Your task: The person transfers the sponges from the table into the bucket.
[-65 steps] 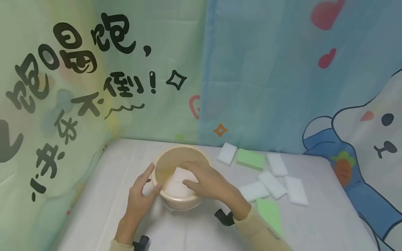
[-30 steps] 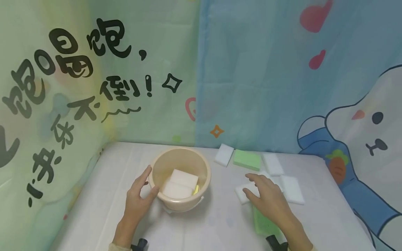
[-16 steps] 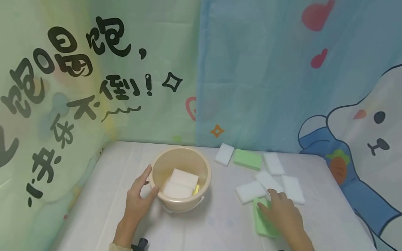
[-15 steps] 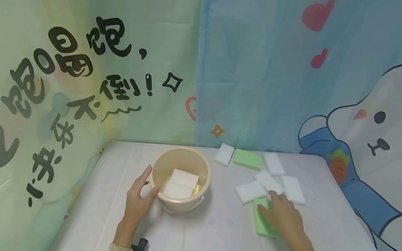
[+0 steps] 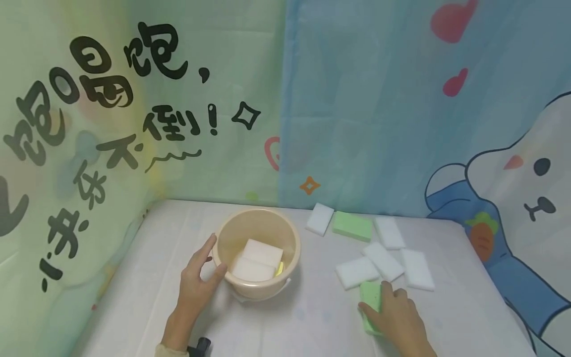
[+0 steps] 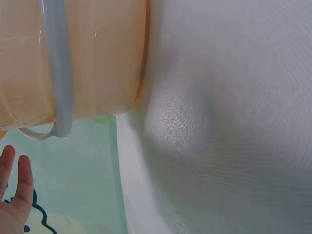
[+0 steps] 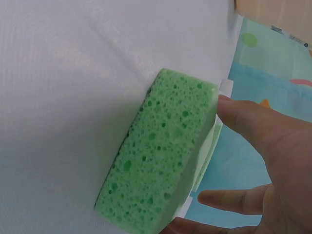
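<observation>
Beige sleeve cuff point(image 5: 171, 351), black wrist device point(image 5: 201, 346)

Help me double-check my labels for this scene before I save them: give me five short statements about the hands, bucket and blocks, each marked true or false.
1. The right hand grips a green sponge. True.
2. The left hand holds a white block. False: it is at the rim of the bucket.
3. A yellow thing shows inside the bucket, beside two white blocks. True.
4. The bucket lies on its side. False: it stands upright on the table.
5. Everything outside the bucket is white. False: besides the gripped sponge, another green block lies near the table's far edge.
</observation>
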`<move>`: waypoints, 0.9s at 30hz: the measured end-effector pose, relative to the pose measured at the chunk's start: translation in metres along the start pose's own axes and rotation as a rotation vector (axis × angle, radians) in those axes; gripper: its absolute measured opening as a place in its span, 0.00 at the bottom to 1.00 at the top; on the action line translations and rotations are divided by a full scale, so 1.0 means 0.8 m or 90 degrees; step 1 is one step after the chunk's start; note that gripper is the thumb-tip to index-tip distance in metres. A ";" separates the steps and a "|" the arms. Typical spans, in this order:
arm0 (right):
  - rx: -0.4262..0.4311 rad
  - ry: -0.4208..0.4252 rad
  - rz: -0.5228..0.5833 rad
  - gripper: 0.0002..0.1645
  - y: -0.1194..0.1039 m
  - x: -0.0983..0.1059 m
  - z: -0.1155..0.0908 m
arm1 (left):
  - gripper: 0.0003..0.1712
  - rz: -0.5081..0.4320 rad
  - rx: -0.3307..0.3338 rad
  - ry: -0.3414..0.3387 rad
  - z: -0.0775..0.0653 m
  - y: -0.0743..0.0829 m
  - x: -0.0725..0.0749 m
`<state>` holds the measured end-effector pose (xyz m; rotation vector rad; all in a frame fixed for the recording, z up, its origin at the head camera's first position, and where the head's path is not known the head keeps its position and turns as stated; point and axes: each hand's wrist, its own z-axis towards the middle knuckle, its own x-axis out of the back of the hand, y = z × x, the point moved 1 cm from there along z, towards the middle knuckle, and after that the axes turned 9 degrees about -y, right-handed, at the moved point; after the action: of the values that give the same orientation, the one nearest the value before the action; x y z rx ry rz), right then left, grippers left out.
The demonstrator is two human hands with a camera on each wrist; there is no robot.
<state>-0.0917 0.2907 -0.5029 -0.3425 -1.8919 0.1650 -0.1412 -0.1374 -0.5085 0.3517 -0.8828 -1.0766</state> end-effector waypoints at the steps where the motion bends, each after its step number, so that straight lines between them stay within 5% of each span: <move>1: 0.000 0.000 0.000 0.52 0.000 0.000 0.000 | 0.36 -0.002 0.002 -0.001 0.000 0.000 0.000; 21: 0.035 0.065 -0.049 0.44 -0.007 0.016 -0.010 | 0.37 0.003 0.028 -0.009 -0.001 -0.003 -0.001; 27: 0.094 0.089 -0.049 0.42 -0.015 0.022 -0.014 | 0.37 0.007 0.022 -0.002 -0.002 -0.005 -0.002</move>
<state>-0.0887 0.2839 -0.4800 -0.1756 -1.7406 0.2217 -0.1425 -0.1382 -0.5123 0.3734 -0.9066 -1.0530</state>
